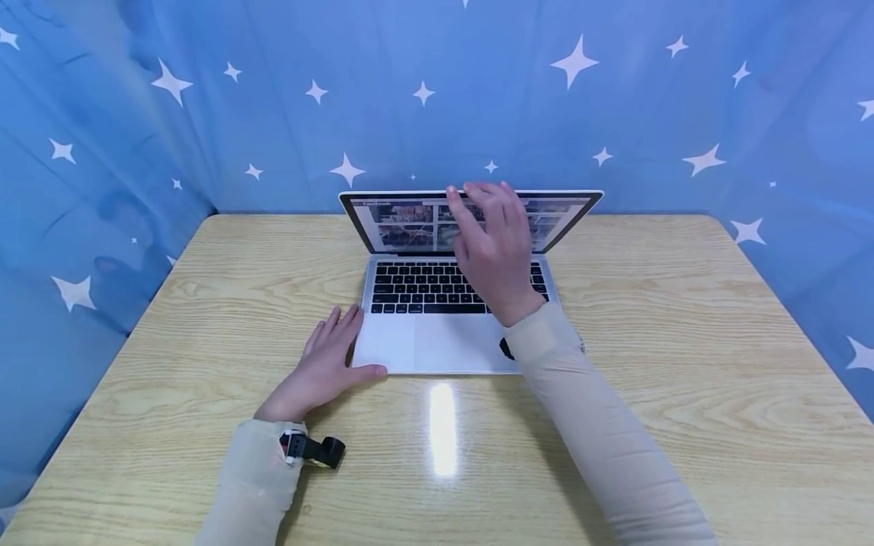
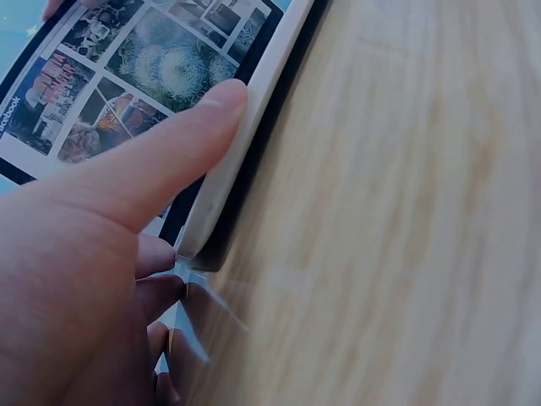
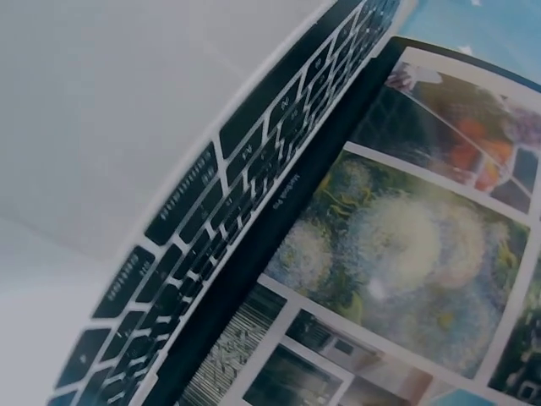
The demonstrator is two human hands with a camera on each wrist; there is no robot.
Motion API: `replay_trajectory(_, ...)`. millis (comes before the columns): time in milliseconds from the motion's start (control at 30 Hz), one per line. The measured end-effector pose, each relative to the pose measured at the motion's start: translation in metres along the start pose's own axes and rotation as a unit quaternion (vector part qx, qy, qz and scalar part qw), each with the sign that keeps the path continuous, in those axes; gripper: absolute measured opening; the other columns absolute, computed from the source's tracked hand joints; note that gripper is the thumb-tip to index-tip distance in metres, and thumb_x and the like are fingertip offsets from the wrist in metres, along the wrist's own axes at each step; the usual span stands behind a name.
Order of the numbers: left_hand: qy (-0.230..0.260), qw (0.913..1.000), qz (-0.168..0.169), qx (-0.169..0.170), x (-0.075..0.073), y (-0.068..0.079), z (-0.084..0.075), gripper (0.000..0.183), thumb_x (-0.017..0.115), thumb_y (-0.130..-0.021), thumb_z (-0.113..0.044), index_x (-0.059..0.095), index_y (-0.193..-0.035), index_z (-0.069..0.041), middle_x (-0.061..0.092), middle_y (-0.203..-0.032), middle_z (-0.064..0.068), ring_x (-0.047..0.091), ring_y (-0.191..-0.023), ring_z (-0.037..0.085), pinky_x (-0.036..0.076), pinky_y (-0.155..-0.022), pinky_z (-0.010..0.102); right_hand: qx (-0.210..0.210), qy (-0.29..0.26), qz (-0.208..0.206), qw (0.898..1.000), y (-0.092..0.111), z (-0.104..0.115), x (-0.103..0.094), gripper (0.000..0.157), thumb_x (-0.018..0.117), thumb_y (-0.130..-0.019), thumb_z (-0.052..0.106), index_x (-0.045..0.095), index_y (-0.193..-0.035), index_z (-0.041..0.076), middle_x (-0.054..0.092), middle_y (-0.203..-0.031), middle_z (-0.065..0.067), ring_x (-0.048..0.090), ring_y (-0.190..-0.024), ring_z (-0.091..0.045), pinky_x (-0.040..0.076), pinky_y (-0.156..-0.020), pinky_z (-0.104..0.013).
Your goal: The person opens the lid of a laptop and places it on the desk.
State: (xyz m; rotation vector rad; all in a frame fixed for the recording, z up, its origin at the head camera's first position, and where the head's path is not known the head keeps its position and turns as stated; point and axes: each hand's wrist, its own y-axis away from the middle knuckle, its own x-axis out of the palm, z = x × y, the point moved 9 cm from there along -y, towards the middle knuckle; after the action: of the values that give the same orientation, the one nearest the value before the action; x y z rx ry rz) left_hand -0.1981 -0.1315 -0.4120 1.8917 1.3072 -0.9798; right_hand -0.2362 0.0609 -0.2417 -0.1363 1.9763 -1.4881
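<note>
A laptop [image 1: 454,345] sits on the wooden table with its lid tilted up. Its screen [image 1: 403,220] shows a web page of pictures. My left hand [image 1: 317,377] rests at the laptop's front left corner, fingers stretched along the left side and thumb on the front edge. Seen in the left wrist view, the thumb [image 2: 182,139] lies across that edge. My right hand [image 1: 498,246] reaches over the keyboard [image 1: 430,288], its fingertips at the top edge of the lid. The right wrist view shows keys and screen [image 3: 397,237], but not the hand.
The light wooden table [image 1: 683,341] spreads out around the laptop. A blue curtain with white stars [image 1: 423,91] hangs behind it and along both sides. A black strap with a small device [image 1: 317,449] sits on the left wrist.
</note>
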Motion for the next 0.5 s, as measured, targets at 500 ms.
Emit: replay_trajectory(500,0.004,1.0000,0.004,-0.003,-0.0015,0.0006,-0.0031,0.100,0.058,-0.073,-0.061,0.013,-0.143,-0.004,0.008,-0.148,0.011,-0.006,-0.134,0.029,-0.004,-0.105,0.046,-0.015,0.019,0.031,0.999,-0.0063,-0.0026,0.0041,0.047,0.045,-0.082,0.007,0.049,-0.128,0.006,0.049,-0.119,-0.016,0.042,-0.115,-0.031,0.021,-0.105,-0.039)
